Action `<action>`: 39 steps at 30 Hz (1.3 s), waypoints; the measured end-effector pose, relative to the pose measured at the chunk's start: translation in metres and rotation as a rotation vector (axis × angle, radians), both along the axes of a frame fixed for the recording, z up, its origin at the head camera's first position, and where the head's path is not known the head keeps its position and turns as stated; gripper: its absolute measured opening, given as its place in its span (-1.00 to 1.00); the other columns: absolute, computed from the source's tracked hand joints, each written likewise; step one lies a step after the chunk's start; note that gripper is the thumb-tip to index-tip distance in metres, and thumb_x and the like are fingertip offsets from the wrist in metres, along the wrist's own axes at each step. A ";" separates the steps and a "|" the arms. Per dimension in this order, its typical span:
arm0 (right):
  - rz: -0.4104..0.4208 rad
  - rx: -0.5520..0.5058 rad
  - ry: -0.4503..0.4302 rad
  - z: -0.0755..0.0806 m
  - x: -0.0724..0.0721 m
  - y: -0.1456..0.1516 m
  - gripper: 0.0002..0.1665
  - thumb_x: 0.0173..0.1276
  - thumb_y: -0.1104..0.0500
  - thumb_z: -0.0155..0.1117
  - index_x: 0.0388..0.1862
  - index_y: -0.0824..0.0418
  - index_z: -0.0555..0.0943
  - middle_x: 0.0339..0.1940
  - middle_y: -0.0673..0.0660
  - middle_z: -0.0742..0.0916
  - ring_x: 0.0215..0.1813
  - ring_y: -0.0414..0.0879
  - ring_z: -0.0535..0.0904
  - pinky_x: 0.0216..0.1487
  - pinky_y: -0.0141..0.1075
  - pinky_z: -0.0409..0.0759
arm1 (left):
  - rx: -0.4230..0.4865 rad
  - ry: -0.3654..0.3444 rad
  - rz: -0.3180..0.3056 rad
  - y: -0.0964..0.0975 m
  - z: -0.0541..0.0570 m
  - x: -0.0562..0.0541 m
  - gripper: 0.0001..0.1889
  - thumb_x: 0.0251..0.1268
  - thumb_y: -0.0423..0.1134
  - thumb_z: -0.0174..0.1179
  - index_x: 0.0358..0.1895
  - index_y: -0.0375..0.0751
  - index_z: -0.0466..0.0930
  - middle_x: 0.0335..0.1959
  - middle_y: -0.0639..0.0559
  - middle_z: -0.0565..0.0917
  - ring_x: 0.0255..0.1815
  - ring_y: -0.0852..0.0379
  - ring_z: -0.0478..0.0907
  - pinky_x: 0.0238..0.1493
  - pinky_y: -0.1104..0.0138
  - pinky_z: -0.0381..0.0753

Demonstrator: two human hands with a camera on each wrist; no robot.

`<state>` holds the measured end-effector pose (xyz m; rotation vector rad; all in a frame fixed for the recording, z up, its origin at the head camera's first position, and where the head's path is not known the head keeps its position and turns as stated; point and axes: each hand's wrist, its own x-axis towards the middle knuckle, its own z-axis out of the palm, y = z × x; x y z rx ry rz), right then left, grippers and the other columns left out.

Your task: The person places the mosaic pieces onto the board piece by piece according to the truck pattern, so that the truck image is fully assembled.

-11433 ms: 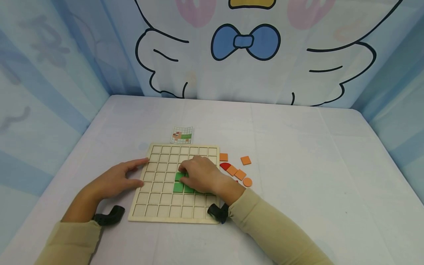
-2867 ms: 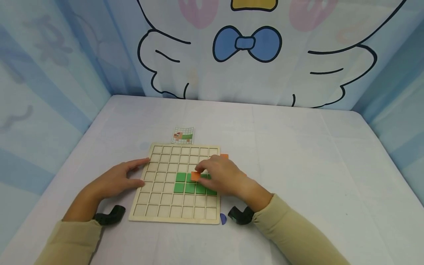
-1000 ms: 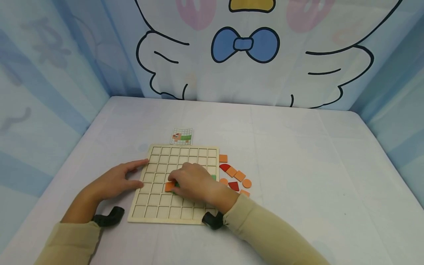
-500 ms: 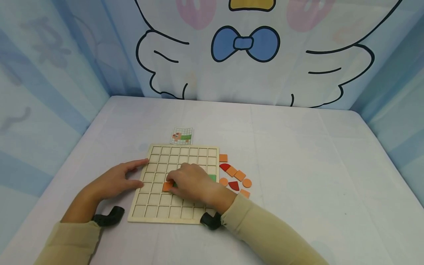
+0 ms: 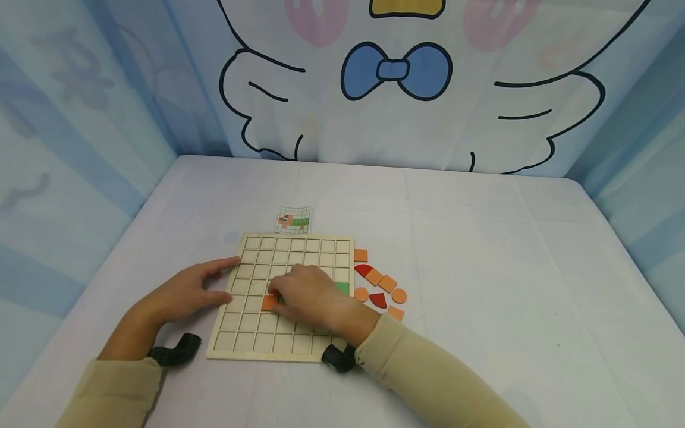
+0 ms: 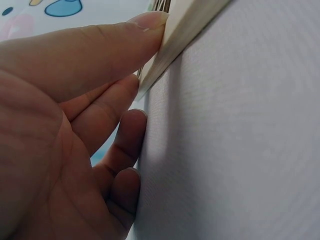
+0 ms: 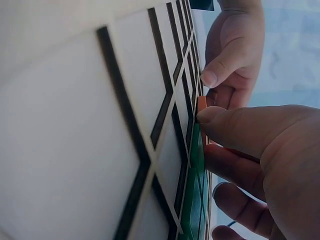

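A wooden grid board (image 5: 248,323) lies on the table, with green square tiles (image 5: 342,288) set in its middle and right cells, partly covered by my right hand. My right hand (image 5: 316,297) pinches an orange square tile (image 5: 269,303) between thumb and fingers, at a cell just left of the green ones. In the right wrist view this orange tile (image 7: 202,103) stands at the end of the green tiles (image 7: 194,200). My left hand (image 5: 184,291) touches the board's left edge with thumb and fingertips; the left wrist view shows its thumb (image 6: 145,25) against the wooden rim (image 6: 172,42).
Right of the board lie loose orange squares (image 5: 361,255), orange circles (image 5: 399,295) and red curved-edged pieces (image 5: 377,300). A small printed picture card (image 5: 293,220) lies behind the board. A patterned curtain (image 5: 396,119) stands behind the table.
Earlier my right hand was over the green tiles, then brought an orange square leftward across them. In the last second the tile shifted slightly left; my left hand stayed on the edge.
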<state>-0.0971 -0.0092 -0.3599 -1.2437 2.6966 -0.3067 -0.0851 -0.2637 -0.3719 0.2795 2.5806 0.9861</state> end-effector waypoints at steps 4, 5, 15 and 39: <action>-0.012 0.004 -0.018 0.002 0.000 0.000 -0.69 0.40 -0.08 0.33 0.02 0.01 0.73 -0.33 -0.17 0.70 -0.23 -0.19 0.54 -0.20 -0.36 0.50 | -0.007 0.005 -0.003 0.000 0.000 0.000 -0.21 0.26 -0.09 0.37 0.51 -0.24 0.27 0.47 -0.40 0.26 0.41 -0.41 0.25 0.33 -0.25 0.22; -0.015 0.006 -0.019 0.002 0.000 0.000 -0.69 0.40 -0.08 0.33 0.02 0.01 0.72 -0.32 -0.16 0.70 -0.22 -0.19 0.54 -0.20 -0.35 0.50 | -0.009 0.006 -0.004 0.000 0.001 0.000 -0.21 0.26 -0.09 0.37 0.51 -0.23 0.27 0.47 -0.40 0.26 0.41 -0.41 0.25 0.33 -0.25 0.23; -0.022 0.000 -0.023 0.004 0.002 -0.001 -0.68 0.39 -0.05 0.34 0.04 0.03 0.72 -0.30 -0.15 0.71 -0.23 -0.20 0.54 -0.19 -0.37 0.50 | 0.004 0.003 -0.002 0.001 0.002 0.000 -0.21 0.26 -0.12 0.38 0.51 -0.26 0.26 0.47 -0.40 0.26 0.41 -0.42 0.23 0.34 -0.25 0.22; -0.023 0.001 -0.027 0.003 0.002 -0.002 -0.70 0.39 -0.03 0.34 0.03 0.02 0.71 -0.26 -0.16 0.71 -0.17 -0.16 0.56 -0.12 -0.31 0.52 | 0.004 0.000 0.002 0.000 0.000 0.000 -0.20 0.25 -0.11 0.38 0.51 -0.24 0.26 0.46 -0.42 0.26 0.41 -0.42 0.24 0.33 -0.26 0.22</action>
